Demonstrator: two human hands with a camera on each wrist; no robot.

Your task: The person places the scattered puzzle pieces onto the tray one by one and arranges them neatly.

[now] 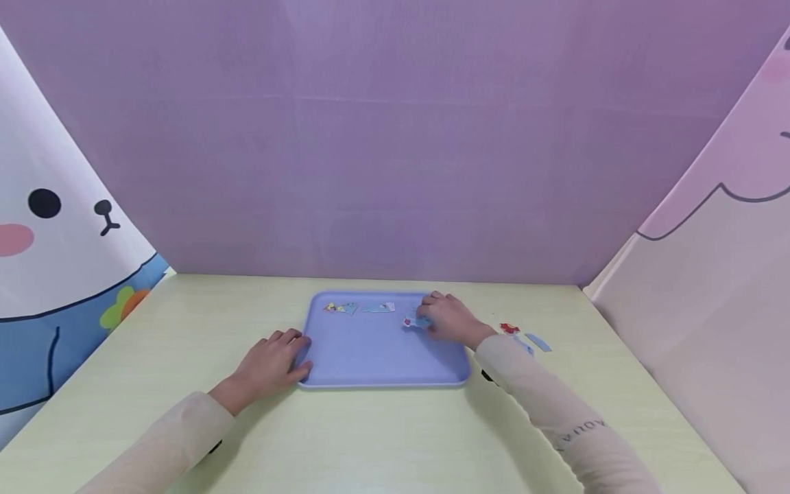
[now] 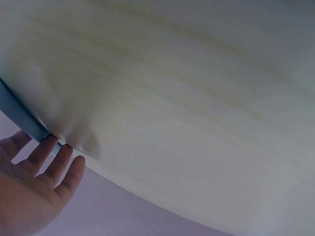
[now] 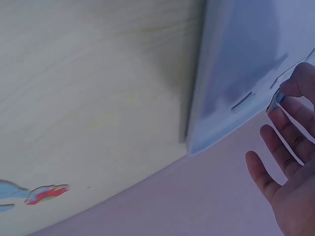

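Observation:
A light blue tray point(image 1: 364, 357) lies on the table. My left hand point(image 1: 271, 363) is at its left edge, fingers nearly straight; in the left wrist view the fingertips touch the tray's rim point(image 2: 22, 115). Over the tray's right part, my right hand point(image 1: 449, 319) pinches a small flat printed puzzle piece point(image 3: 274, 101) between thumb and index finger, the other fingers spread. Two flat printed pieces lie in the tray along its far side: one with yellow and blue point(image 1: 341, 309), one pale blue point(image 1: 378, 307). My right hand partly hides the tray's far right corner.
On the table right of the tray lie a red piece point(image 1: 509, 328), a blue strip point(image 1: 538, 342) and another blue piece point(image 1: 524, 345) partly behind the right sleeve. A purple cloth wall point(image 1: 382, 171) rises behind the table, with printed cartoon panels at both sides.

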